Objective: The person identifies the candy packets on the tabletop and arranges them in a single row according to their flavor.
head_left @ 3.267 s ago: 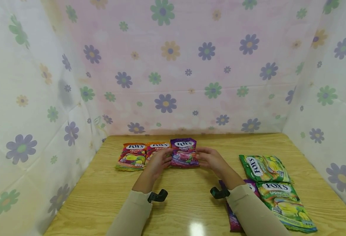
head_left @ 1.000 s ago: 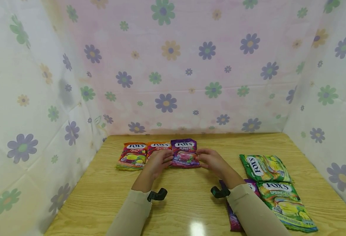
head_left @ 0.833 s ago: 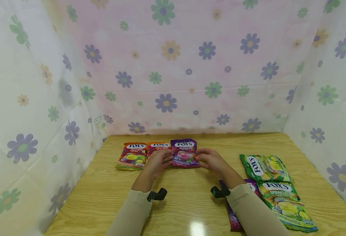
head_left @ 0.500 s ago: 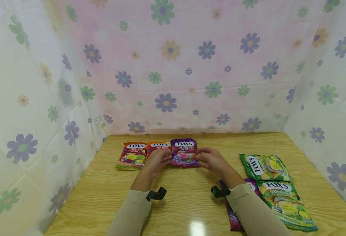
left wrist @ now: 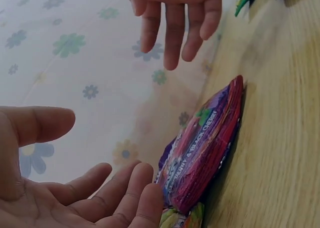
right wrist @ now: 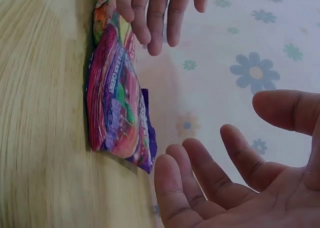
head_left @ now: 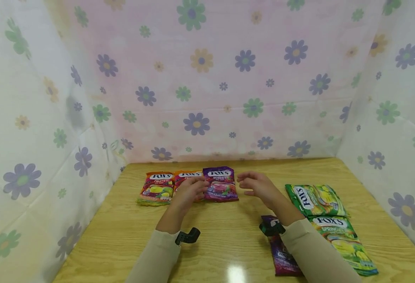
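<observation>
The person is wearing long beige sleeves (head_left: 158, 255) reaching down to both wrists. A small black camera mount (head_left: 188, 237) is sitting strapped at the left wrist, and another black mount (head_left: 271, 227) at the right wrist.

I'm getting bright, even light from above here. On my head view a white glare spot sits on the glossy pale wooden desk (head_left: 228, 236) near its front edge. Shadows are soft and short under my sleeves. The flower-print cloth backdrop (head_left: 207, 78) bows at the frame edges, wide-lens distortion. On the left wrist view the wood grain smears with motion blur and my left hand (left wrist: 75, 188) is soft, too close. Right wrist view, same streaking; the purple crinkled candy packet (right wrist: 117, 103) is slightly blurred.
</observation>
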`<state>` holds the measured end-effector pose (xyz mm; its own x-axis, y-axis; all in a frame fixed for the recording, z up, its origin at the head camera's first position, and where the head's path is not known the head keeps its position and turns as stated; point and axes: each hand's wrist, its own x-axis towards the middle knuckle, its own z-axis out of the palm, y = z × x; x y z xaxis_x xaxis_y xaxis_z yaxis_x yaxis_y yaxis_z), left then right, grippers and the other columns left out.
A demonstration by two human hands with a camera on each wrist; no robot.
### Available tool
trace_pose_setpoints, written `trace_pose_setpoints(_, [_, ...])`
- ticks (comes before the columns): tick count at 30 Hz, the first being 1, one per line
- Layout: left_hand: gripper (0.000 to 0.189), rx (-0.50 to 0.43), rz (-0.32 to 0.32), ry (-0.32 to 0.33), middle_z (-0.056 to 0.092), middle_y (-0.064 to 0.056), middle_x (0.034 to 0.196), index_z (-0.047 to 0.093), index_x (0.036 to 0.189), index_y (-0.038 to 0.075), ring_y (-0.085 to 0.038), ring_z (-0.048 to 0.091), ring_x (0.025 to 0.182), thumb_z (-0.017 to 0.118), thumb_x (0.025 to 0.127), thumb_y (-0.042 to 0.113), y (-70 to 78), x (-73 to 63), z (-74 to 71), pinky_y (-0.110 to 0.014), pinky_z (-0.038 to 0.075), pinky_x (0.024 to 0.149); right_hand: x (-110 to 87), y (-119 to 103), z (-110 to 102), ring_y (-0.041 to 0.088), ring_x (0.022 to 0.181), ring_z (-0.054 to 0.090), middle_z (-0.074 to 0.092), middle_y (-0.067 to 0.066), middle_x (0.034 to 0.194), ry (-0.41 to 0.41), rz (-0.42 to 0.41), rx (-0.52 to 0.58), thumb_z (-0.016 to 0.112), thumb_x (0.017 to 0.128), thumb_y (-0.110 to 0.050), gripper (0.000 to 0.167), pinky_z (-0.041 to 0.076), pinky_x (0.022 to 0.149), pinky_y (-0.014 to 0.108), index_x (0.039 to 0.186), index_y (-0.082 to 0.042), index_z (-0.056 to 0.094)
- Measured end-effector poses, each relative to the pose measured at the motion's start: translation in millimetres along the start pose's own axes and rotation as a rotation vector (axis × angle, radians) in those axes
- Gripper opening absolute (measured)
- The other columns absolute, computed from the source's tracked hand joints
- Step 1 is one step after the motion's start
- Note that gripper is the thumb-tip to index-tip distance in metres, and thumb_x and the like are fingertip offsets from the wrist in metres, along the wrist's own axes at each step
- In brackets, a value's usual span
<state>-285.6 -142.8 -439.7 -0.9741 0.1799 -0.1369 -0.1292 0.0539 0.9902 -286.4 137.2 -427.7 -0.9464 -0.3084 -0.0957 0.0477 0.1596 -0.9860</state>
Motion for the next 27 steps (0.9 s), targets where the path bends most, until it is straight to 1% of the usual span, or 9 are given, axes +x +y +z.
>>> trace_pose_setpoints(2, [0.055,0.050,-0.003,0.009,0.059,-0.021,0.142,0.050,0.149,0.001,-0.036,0.061,0.127,0.065,0.102,0.026,-0.5,-1.7,4.0,-0.052,0.050,0.110,-4.9,-1,-4,0.043,0.136,0.053,0.053,0.023,0.149,-0.008,-0.007,-0.057,0.057,0.106,-0.022,0.041,0.049,0.110,0.054,0.141,-0.002,0.055])
trace_pose_setpoints(5, [0.055,0.119,0.003,-0.003,0.060,-0.019,0.139,0.051,0.148,0.002,-0.032,0.063,0.122,0.067,0.100,0.023,-2.3,-3.4,9.1,-0.051,0.053,0.106,-13.2,-1,-11,0.043,0.131,0.057,0.056,0.024,0.144,-0.024,-0.015,-0.140,0.056,0.106,-0.023,0.041,0.053,0.105,0.053,0.141,-0.001,0.054])
trace_pose_setpoints(10, [0.054,0.175,0.022,-0.086,0.061,-0.018,0.134,0.051,0.147,0.002,-0.027,0.065,0.114,0.069,0.098,0.019,-4.7,-8.9,15.7,-0.053,0.055,0.102,-28.2,0,-25,0.040,0.123,0.061,0.060,0.024,0.138,-0.030,-0.007,-0.249,0.056,0.106,-0.024,0.039,0.057,0.098,0.051,0.140,-0.004,0.056])
trace_pose_setpoints(14, [0.058,0.197,0.029,-0.154,0.063,-0.017,0.129,0.050,0.146,0.000,-0.023,0.066,0.107,0.073,0.096,0.020,-4.2,-14.2,21.9,-0.052,0.057,0.097,-38.4,1,-34,0.039,0.119,0.061,0.060,0.023,0.133,-0.035,-0.008,-0.296,0.060,0.105,-0.026,0.040,0.059,0.093,0.050,0.138,-0.004,0.058])
trace_pose_setpoints(16, [0.059,0.204,0.022,-0.171,0.064,-0.015,0.126,0.050,0.145,-0.001,-0.022,0.066,0.106,0.074,0.096,0.021,-3.5,-16.2,25.6,-0.050,0.058,0.096,-42.4,2,-39,0.039,0.117,0.062,0.061,0.024,0.131,-0.048,-0.020,-0.316,0.061,0.104,-0.026,0.042,0.061,0.089,0.049,0.137,-0.001,0.058])
trace_pose_setpoints(20, [0.061,0.212,0.010,-0.192,0.065,-0.013,0.121,0.051,0.144,-0.001,-0.021,0.067,0.102,0.077,0.094,0.023,-2.8,-20.1,34.2,-0.048,0.060,0.091,-51.3,5,-49,0.038,0.111,0.064,0.062,0.022,0.125,-0.059,-0.018,-0.347,0.062,0.104,-0.026,0.044,0.063,0.083,0.045,0.137,0.003,0.057])
trace_pose_setpoints(23, [0.063,0.219,-0.004,-0.207,0.066,-0.013,0.117,0.052,0.144,0.000,-0.024,0.069,0.101,0.078,0.093,0.024,-3.6,-22.6,41.5,-0.044,0.062,0.087,-59.2,7,-58,0.036,0.107,0.065,0.062,0.020,0.123,-0.055,0.003,-0.366,0.063,0.104,-0.027,0.046,0.063,0.080,0.044,0.137,0.003,0.056])
trace_pose_setpoints(27, [0.062,0.199,-0.017,-0.213,0.067,-0.013,0.114,0.052,0.143,-0.001,-0.031,0.071,0.102,0.078,0.092,0.022,-4.6,-26.9,53.7,-0.041,0.063,0.083,-69.5,10,-70,0.034,0.103,0.067,0.063,0.019,0.124,-0.060,0.026,-0.397,0.063,0.104,-0.030,0.049,0.062,0.078,0.043,0.138,0.003,0.055])
